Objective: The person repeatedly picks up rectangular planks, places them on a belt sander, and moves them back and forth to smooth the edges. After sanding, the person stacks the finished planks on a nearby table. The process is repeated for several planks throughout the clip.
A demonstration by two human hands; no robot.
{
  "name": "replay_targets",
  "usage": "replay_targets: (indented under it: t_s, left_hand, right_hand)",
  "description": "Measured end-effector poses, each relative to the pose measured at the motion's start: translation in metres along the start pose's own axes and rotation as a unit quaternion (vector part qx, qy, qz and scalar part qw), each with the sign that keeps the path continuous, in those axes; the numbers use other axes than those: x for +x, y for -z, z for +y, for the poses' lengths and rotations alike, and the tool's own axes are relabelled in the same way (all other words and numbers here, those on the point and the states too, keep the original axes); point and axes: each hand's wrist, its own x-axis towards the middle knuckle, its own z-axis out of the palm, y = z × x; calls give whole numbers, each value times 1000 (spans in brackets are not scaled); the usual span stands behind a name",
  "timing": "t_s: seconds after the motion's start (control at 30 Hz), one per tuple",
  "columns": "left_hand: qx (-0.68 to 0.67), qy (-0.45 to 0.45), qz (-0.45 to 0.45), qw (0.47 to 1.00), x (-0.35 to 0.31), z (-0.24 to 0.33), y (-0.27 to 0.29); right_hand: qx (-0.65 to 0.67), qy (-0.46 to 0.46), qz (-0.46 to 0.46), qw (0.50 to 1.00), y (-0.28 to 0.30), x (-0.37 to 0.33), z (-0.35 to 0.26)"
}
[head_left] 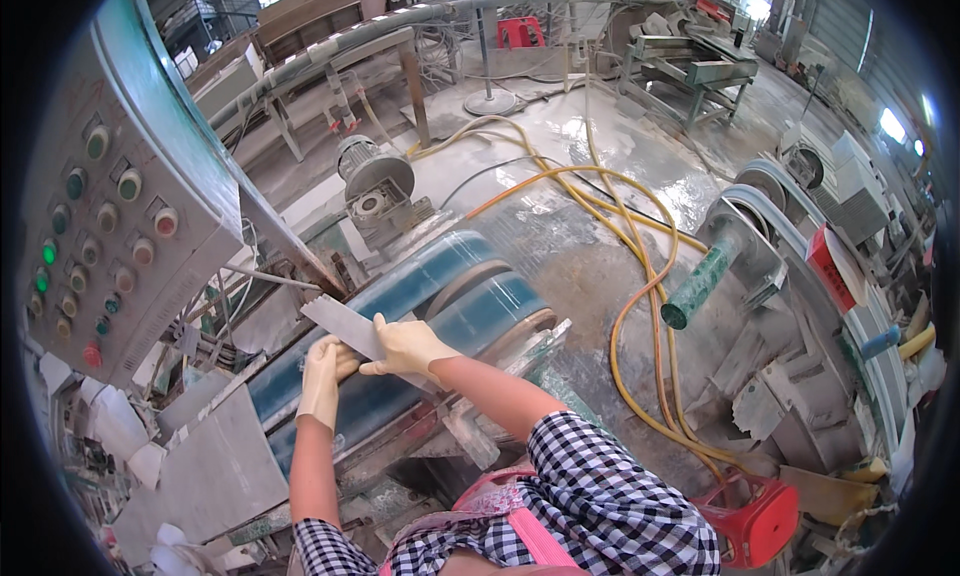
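A flat grey strip (338, 322), like a narrow piece of tile or stone, lies slantwise in my gloved hands above the blue belts (468, 320) of a machine. My right hand (408, 347), in a cream glove, grips the strip's middle, fingers over its far edge and thumb toward me. Close beside it, my left hand (325, 376), gloved alike, has its fingers curled at the strip's near edge. The left fingertips are partly hidden by the strip. Part of the strip runs under my right wrist.
At left stands a control panel (120, 226) with several round buttons, some lit green. A motor (376, 176) sits beyond the belts. Yellow hoses (625, 238) cross the wet floor on the right, near a green roller (700, 284). A red stool (762, 521) stands at lower right.
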Motion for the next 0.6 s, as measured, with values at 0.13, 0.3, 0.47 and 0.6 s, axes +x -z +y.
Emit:
replay_targets:
  t_s: [0.13,0.3,0.47,0.6]
  left_hand:
    - [705,-239,158,649,17,33,4]
    - [848,-336,18,410,42,54,-28]
    - [785,-332,-76,518,53,59,-42]
    - [814,-267,-103,505,33,70,-35]
  right_hand:
    - [-2,-22,40,999,-5,2,-10]
    - [-11,-74,78,994,-16,12,-17]
    - [8,-53,80,995,-17,14,-9]
    - [-21,23,16,999,-3,13,-1]
